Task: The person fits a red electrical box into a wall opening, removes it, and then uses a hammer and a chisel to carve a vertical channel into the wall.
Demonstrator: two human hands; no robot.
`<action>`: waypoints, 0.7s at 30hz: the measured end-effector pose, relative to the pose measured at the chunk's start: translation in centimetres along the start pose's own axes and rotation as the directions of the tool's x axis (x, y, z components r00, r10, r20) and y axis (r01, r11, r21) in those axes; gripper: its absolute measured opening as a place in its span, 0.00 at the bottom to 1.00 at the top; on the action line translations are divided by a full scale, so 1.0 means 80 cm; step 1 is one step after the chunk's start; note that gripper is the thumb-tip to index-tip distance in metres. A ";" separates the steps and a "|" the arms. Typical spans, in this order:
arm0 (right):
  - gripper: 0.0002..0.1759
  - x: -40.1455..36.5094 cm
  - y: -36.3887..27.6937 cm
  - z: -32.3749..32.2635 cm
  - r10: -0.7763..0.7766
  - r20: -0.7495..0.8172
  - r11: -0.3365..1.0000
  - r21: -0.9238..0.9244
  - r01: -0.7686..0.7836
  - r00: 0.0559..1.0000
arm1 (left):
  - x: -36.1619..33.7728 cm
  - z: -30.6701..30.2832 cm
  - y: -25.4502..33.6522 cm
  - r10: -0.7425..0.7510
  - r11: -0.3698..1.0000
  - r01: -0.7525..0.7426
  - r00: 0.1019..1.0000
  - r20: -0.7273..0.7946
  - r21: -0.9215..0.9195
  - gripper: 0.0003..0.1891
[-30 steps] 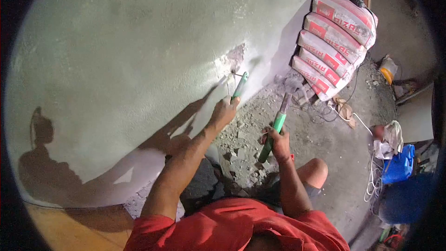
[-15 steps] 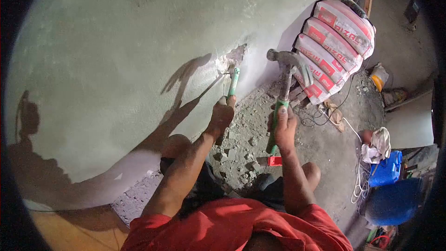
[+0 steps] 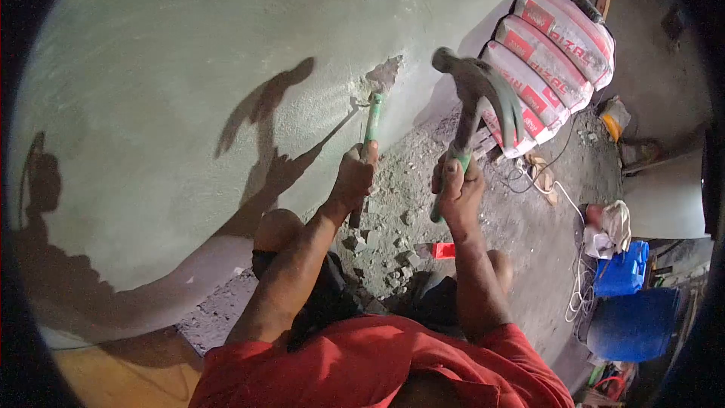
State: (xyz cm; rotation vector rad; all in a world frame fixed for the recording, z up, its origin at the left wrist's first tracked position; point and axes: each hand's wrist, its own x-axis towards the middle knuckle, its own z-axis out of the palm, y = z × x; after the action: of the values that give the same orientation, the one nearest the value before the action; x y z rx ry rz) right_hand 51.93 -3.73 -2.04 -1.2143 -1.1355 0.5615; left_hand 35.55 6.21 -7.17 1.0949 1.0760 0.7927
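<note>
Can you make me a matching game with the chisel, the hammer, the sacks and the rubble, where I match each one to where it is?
Things:
1 chisel
2 hammer
3 sacks
4 rubble

Places:
A stacked beside the wall
B held up in the right hand
C scattered on the floor
D in the left hand, tip at the wall

Pairs: 1-D, 2-B, 3-A, 4-C

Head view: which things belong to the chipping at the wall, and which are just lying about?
In use: chisel in left hand, tip at the broken patch of wall; hammer in right hand; rubble below.
Lying about: stacked sacks, red block, cloth, blue tub, white cord.
</note>
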 end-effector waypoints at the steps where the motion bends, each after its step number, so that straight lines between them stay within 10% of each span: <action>1: 0.21 0.000 0.048 0.002 -0.050 0.002 0.998 -0.033 0.050 0.999 | 0.003 0.000 -0.002 0.004 0.999 -0.004 1.000 -0.008 -0.036 0.21; 4: 0.27 0.027 0.100 0.014 0.067 0.128 0.777 -0.629 0.029 0.989 | 0.002 0.003 -0.013 0.030 0.999 -0.030 0.999 -0.013 -0.014 0.21; 6: 0.32 0.035 0.076 0.007 0.357 0.021 0.763 -0.583 -0.278 0.934 | 0.000 0.008 0.000 0.023 0.984 0.006 0.987 -0.158 0.180 0.20; 12: 0.21 0.032 -0.042 0.005 0.031 -0.045 0.997 -0.070 -0.034 0.998 | 0.003 -0.001 0.001 -0.007 0.998 0.008 1.000 0.008 -0.067 0.19; 16: 0.21 0.023 0.080 0.008 -0.216 -0.006 0.966 -0.150 0.212 0.976 | 0.003 -0.005 -0.007 0.017 0.995 -0.013 0.999 0.041 -0.101 0.22; 17: 0.24 0.021 0.084 0.017 -0.219 0.049 0.888 -0.403 0.220 0.975 | 0.008 -0.004 -0.010 0.019 0.998 -0.019 1.000 0.001 -0.053 0.22; 18: 0.23 0.027 0.091 0.019 0.127 0.130 0.803 -0.595 -0.025 0.983 | 0.011 -0.001 -0.012 0.020 1.000 -0.020 0.999 -0.039 -0.006 0.22; 21: 0.24 0.036 0.091 0.006 0.337 0.023 0.795 -0.543 -0.271 0.941 | 0.023 -0.003 -0.014 0.051 0.997 -0.051 0.999 -0.001 -0.054 0.21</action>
State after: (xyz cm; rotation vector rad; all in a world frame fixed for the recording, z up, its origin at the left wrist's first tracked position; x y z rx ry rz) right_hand 54.15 1.19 -7.73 -1.8969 -1.2497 0.5826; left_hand 35.87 7.61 -8.75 1.0798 1.0241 0.8578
